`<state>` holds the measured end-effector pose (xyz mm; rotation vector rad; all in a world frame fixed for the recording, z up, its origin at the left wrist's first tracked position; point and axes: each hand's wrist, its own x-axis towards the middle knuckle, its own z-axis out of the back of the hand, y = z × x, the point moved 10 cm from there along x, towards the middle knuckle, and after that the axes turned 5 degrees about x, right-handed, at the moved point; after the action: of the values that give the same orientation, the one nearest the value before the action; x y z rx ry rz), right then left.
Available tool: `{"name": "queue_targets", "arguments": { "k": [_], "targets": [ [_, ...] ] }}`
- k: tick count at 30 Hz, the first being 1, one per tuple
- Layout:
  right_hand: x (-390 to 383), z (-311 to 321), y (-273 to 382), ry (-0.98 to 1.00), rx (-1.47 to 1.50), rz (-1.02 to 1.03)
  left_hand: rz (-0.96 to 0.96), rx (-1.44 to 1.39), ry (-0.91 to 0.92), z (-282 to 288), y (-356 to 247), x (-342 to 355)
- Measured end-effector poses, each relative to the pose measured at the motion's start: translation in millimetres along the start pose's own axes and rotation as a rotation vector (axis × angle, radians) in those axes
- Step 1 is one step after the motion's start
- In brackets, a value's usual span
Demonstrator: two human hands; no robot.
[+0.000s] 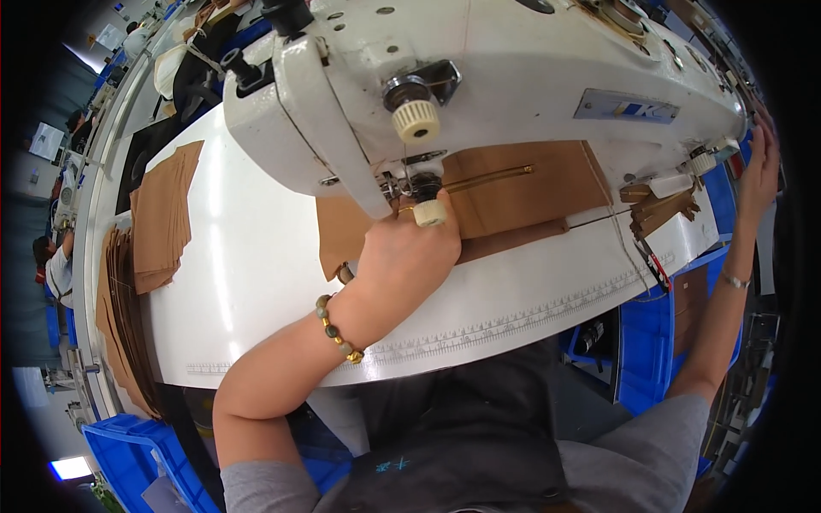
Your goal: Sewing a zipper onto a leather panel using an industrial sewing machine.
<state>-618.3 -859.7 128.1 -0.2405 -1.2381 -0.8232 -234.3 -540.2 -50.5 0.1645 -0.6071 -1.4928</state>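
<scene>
A white sewing machine (pixel 513 85) stands over a brown panel (pixel 547 192) with a gold-toothed zipper (pixel 492 178) across it. My left hand (pixel 410 256), wearing a bead bracelet, is closed on the panel's near side close to the presser foot and needle. Its fingertips are partly hidden behind the machine head and a cream knob (pixel 430 213). Far to the right, my right hand (pixel 758 171) lies with fingers stretched against the machine's right end, where the handwheel is mostly out of sight. A second brown layer (pixel 513 242) shows under the panel's near edge.
Stacked brown pieces lie at the left, one pile (pixel 167 218) on the white table (pixel 256 316) and another (pixel 120 316) beside its edge. Red-handled snips (pixel 657 265) and small brown strips (pixel 663 212) sit at the right. Blue bins (pixel 646 338) stand below.
</scene>
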Motion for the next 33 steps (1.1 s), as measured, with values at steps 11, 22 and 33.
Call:
{"name": "queue_targets", "arguments": {
  "k": [11,22,33],
  "targets": [
    [-232.2,-57.8,380.5,0.877,0.955,0.807,0.060,-0.185,-0.099,41.9,10.9,2.9],
    [-251.9,-163.5,299.4,1.551,0.367,0.443,-0.012,-0.390,-0.174,32.7,22.7,-33.6],
    [-188.7,-67.4,335.6,1.783,0.433,0.344,0.071,-0.694,0.093,12.2,69.2,-40.8]
  ]
}}
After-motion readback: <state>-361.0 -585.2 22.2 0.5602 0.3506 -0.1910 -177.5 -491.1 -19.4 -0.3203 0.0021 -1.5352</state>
